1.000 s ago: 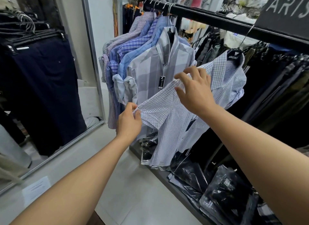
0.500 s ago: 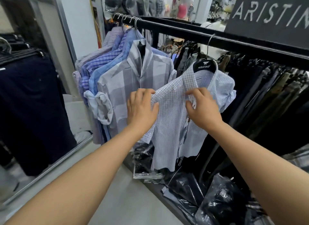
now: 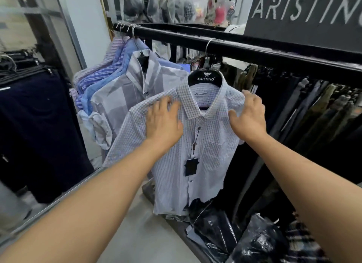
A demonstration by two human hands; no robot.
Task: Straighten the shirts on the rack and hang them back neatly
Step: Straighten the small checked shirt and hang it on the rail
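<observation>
Smoothing the checked shirt [image 3: 195, 165] at its shoulders, my left hand [image 3: 163, 121] lies flat, fingers spread, and my right hand [image 3: 248, 118] rests open on the other side, neither gripping. Twisted a moment ago, the shirt now faces me squarely on its hanger [image 3: 205, 79] on the rack [image 3: 254, 51] — nearly straightened, I judge.

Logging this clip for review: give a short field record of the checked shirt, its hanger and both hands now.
shirt: checked shirt, buttoned, front to camera, dark tag hanging
hanger: black hanger, hook over black rail
left hand: open, flat on shirt's shoulder
right hand: open, at the other shoulder
beside: grey shirt, next on the rail
</observation>
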